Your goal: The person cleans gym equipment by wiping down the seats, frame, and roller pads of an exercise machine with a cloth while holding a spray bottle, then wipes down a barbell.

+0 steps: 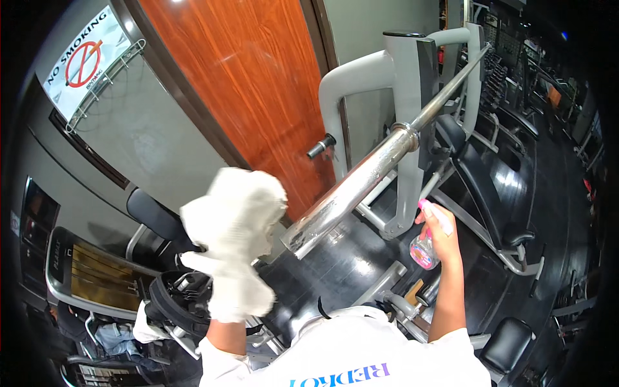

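Note:
A white cloth (237,217) covers my left hand up to the wrist, so the fingers are hidden. The cloth is raised to the left of the barbell's thick chrome sleeve (348,186), with a small gap between them. The sleeve looks smudged near its end. My right hand (442,237) grips the neck of a clear spray bottle (425,252) with a pink and white trigger head. It is held to the right of the sleeve, apart from it. Behind the collar, the bar (449,92) runs past a grey upright (406,96) of a bench press rack.
A black padded bench (476,188) stands at right, with a small black pad (508,344) nearer me. A wood door (242,77) is ahead. At left are a weight machine (101,275), a black belt-like strap (167,309) and a seated person (113,338).

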